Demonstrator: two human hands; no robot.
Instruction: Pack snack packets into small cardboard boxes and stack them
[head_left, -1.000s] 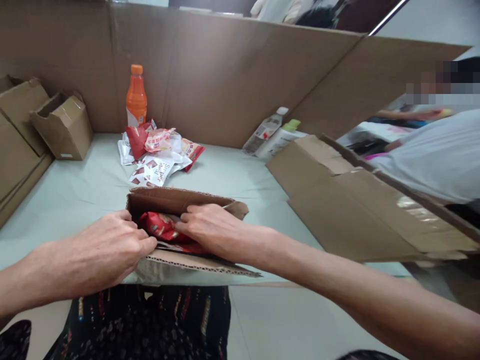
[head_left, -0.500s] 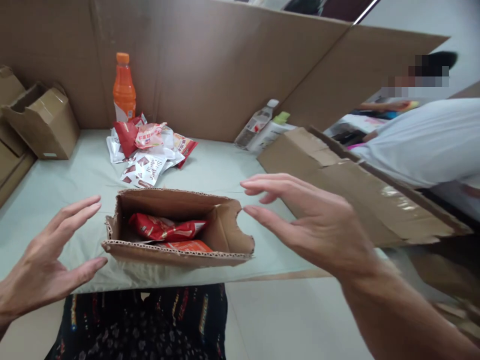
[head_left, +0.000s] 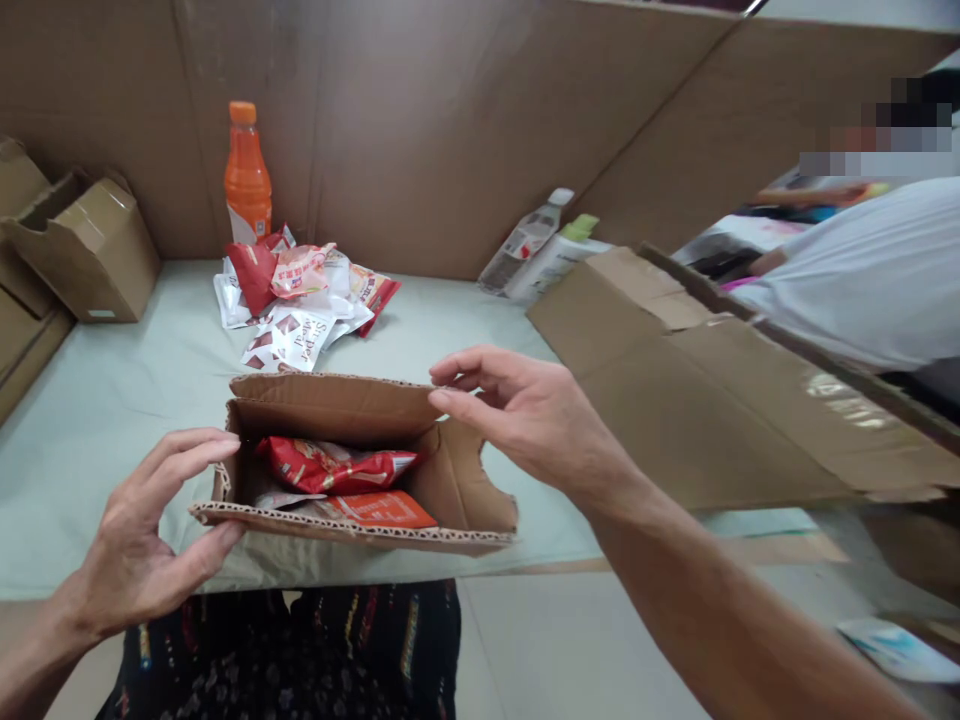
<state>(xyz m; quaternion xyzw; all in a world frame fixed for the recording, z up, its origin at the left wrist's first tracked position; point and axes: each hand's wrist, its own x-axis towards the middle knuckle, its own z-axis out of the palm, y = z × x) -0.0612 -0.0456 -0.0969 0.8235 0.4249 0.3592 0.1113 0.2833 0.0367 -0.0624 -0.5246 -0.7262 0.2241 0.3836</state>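
Observation:
An open-topped cardboard box (head_left: 360, 538) sits at the table's near edge. Inside it lie a red snack packet (head_left: 330, 465) and an orange packet (head_left: 386, 510), partly under the front wall. My left hand (head_left: 169, 525) grips the box's left end, fingers at the side wall and thumb at the front rim. Fingers and thumb of my right hand (head_left: 517, 415) close on the far rim near its right corner. Just behind the box is a pile of packets: a white pouch (head_left: 289, 338), a red packet (head_left: 251, 275) and a pink packet (head_left: 300, 272).
An orange drink bottle (head_left: 247, 180) stands behind the pile. A clear bottle (head_left: 525, 240) and a white bottle with a green cap (head_left: 559, 258) lean at the back. Cardboard boxes (head_left: 105, 245) stand left; a large carton (head_left: 675, 400) is right, with a person in white (head_left: 862, 270) beyond.
Both hands have moved in from beside the box and taken hold of it, left at its left end, right at the far rim. The view has shifted slightly.

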